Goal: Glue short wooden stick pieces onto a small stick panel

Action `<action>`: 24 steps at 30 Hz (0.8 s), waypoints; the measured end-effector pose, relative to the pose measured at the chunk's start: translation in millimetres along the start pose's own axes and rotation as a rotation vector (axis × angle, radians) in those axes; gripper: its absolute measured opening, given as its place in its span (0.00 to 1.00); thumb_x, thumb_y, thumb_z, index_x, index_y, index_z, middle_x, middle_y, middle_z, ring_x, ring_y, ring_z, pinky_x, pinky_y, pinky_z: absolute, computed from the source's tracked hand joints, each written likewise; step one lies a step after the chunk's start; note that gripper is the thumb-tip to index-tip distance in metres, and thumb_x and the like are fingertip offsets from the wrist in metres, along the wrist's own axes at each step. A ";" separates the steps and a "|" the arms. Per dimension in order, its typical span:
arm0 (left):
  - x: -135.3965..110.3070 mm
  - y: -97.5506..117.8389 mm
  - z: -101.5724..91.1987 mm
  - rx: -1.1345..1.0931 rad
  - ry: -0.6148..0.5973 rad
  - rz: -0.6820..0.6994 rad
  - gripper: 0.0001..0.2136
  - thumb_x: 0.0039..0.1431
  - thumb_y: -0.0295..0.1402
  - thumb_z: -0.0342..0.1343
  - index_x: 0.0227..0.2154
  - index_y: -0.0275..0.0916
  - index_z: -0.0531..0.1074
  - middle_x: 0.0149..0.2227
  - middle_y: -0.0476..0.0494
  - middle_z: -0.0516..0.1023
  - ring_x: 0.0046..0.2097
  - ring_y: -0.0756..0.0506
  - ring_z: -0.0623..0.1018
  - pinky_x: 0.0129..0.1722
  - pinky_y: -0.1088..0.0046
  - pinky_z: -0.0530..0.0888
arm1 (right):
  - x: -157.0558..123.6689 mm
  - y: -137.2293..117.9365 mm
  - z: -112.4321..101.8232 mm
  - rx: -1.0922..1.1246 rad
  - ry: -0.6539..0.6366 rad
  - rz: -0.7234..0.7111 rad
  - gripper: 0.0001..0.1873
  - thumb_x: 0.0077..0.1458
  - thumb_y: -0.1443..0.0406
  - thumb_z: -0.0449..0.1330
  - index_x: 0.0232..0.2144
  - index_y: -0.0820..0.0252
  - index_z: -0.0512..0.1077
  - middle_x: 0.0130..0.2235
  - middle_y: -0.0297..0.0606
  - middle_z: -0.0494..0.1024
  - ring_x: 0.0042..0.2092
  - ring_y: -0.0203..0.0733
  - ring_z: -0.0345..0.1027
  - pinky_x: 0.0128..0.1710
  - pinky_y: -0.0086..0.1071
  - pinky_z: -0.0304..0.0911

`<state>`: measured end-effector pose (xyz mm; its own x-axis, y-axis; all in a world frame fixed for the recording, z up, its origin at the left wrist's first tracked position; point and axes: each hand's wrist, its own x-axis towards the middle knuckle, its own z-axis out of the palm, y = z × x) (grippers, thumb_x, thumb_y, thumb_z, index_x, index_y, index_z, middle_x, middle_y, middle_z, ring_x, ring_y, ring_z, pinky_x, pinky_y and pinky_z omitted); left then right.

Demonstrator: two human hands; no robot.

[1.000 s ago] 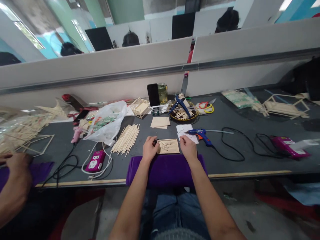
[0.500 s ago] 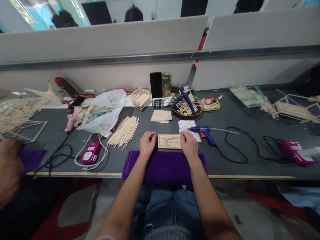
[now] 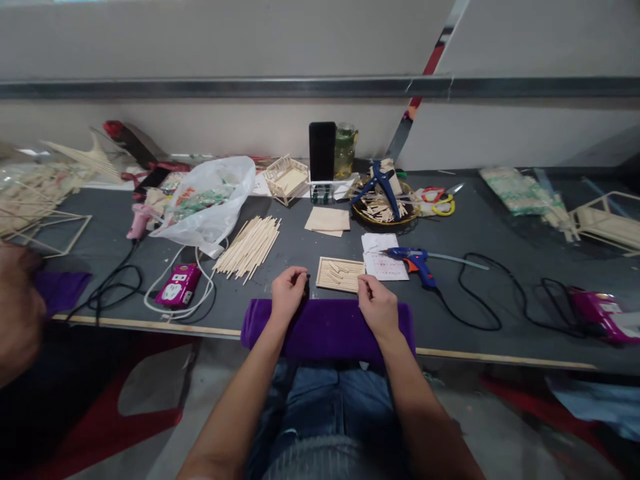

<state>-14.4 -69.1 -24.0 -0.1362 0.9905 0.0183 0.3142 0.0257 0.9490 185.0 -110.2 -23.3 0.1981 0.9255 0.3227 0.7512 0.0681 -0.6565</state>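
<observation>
A small shallow tray made of wooden sticks [image 3: 327, 285] lies slightly turned on the grey table, with several short stick pieces [image 3: 337, 269] loose inside it. My right hand [image 3: 379, 308] is closed, thumb and fingertips pinched at the tray's near right corner. To the left of the tray and apart from it, my left hand [image 3: 289, 293] is closed in a pinch; anything between its fingertips is too small to make out. Both wrists rest over a rolled purple cloth [image 3: 327, 330] at the table edge.
A pile of wooden sticks [image 3: 249, 247] lies left. A blue glue gun [image 3: 413, 260] rests on paper at right, its cord trailing. Behind stand a phone [image 3: 322, 152], a jar [image 3: 345, 150] and a basket [image 3: 385, 220] with a blue clamp. Another person's hand [image 3: 20, 307] is far left.
The view has tipped down. My left hand has moved away from the tray's left side. The tray has turned slightly, and my right hand sits at its near corner.
</observation>
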 end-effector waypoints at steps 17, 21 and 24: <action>15.4 18.8 10.9 -0.176 0.030 0.009 0.07 0.51 0.34 0.55 0.30 0.37 0.74 0.22 0.52 0.73 0.18 0.54 0.66 0.18 0.79 0.65 | 9.0 -12.4 -11.3 0.160 0.026 0.048 0.15 0.58 0.60 0.51 0.37 0.61 0.74 0.24 0.36 0.76 0.25 0.37 0.69 0.31 0.29 0.63; 49.6 45.1 33.0 -0.352 0.050 0.118 0.08 0.52 0.34 0.55 0.33 0.35 0.74 0.24 0.50 0.74 0.18 0.56 0.64 0.18 0.80 0.63 | 62.4 -23.4 3.1 0.455 0.089 0.103 0.14 0.56 0.59 0.52 0.35 0.63 0.73 0.22 0.33 0.74 0.24 0.36 0.67 0.25 0.27 0.60; 66.5 47.2 41.7 -0.312 -0.059 0.212 0.09 0.53 0.34 0.55 0.35 0.35 0.75 0.26 0.49 0.74 0.21 0.54 0.67 0.22 0.78 0.64 | 85.6 -20.4 14.9 0.478 0.072 0.090 0.14 0.57 0.59 0.52 0.36 0.62 0.73 0.25 0.34 0.74 0.25 0.36 0.67 0.27 0.28 0.61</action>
<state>30.6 3.6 8.8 -0.0414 0.9758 0.2146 0.0269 -0.2136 0.9766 177.2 -26.8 7.7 0.3047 0.9088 0.2850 0.3592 0.1675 -0.9181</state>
